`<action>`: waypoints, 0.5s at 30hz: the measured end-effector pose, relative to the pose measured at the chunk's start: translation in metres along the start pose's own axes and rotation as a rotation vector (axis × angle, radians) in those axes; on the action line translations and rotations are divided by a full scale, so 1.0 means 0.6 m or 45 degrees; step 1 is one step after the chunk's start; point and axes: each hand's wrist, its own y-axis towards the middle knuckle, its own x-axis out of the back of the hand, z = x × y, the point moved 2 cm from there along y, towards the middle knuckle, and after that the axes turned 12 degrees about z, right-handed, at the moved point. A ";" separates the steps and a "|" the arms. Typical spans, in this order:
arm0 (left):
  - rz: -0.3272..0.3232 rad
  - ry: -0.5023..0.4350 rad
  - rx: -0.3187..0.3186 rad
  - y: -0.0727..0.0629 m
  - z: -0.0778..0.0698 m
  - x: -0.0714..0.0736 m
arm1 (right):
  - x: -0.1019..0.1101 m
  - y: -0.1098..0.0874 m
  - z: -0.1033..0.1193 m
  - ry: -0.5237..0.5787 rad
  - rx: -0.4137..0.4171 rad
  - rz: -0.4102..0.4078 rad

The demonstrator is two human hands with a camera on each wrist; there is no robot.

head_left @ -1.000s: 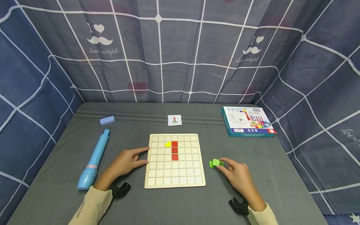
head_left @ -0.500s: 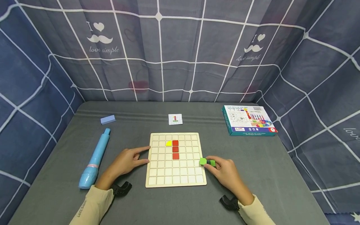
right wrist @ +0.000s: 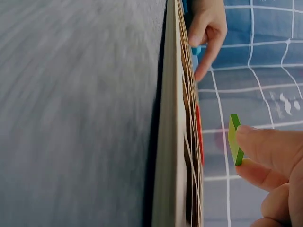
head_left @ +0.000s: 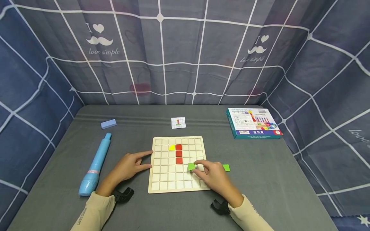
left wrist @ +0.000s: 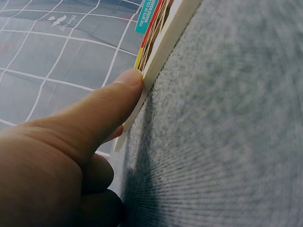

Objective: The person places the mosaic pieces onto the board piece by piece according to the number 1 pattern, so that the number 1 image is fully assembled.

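A pale wooden grid board [head_left: 170,177] lies flat on the grey table. One yellow tile [head_left: 171,147] sits in a cell beside a column of red tiles [head_left: 179,153]. My left hand [head_left: 128,166] touches the board's left edge with outstretched index finger and thumb; in the left wrist view the thumb [left wrist: 118,94] presses the rim. Between thumb and index finger, my right hand [head_left: 214,175] pinches a green square tile [right wrist: 235,139], held above the board's right half. Another green tile [head_left: 226,167] lies on the table beyond that hand, partly hidden by it.
Behind the board lies a small pattern card [head_left: 178,123]. At the left are a light-blue bottle-shaped object [head_left: 95,166] and a blue block [head_left: 108,124]. A boxed bead set [head_left: 254,123] lies at the back right. Grid-patterned curtains [head_left: 182,51] surround the table.
My right hand has picked up a green tile from the pile right of the board and carried it left over the grid. My left hand has stayed at the board's edge.
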 end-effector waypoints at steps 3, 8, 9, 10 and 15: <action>-0.006 0.004 -0.010 -0.002 0.001 0.001 | -0.011 0.011 0.011 0.013 0.006 0.028; -0.015 0.007 -0.018 -0.003 0.001 0.004 | -0.030 0.026 0.027 -0.027 0.040 0.066; -0.012 0.010 -0.018 -0.003 0.000 0.004 | -0.033 0.027 0.030 -0.060 0.056 0.067; -0.008 0.011 -0.017 -0.003 0.000 0.004 | -0.037 0.029 0.033 -0.098 0.074 0.064; 0.002 0.007 -0.023 -0.004 -0.001 0.003 | -0.051 0.037 0.047 -0.170 0.100 0.071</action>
